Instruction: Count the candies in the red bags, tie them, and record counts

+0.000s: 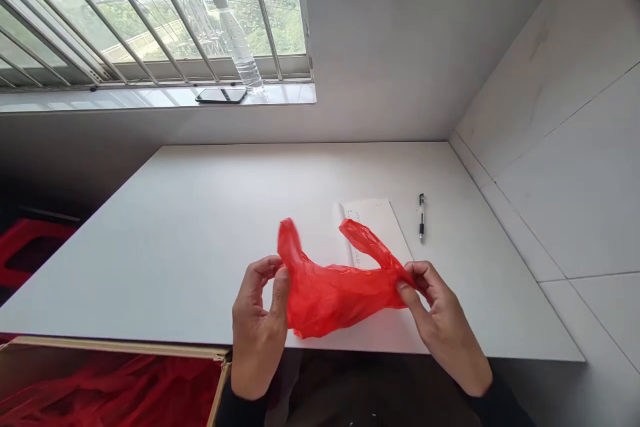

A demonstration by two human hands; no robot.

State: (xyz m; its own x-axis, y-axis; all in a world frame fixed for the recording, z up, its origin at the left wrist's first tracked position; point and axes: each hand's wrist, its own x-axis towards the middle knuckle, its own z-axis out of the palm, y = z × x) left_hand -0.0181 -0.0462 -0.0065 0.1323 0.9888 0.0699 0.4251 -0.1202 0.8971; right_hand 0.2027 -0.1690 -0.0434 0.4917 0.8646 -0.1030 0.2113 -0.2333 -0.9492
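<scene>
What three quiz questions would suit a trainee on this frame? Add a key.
1. Which hands touch the bag?
2. True or false: the pen lies to the right of the paper, apart from it.
3. Where does the bottle stand?
A) on the table
B) on the sill
C) in the box

Key:
1. Both: the left hand and the right hand.
2. True.
3. B.
</scene>
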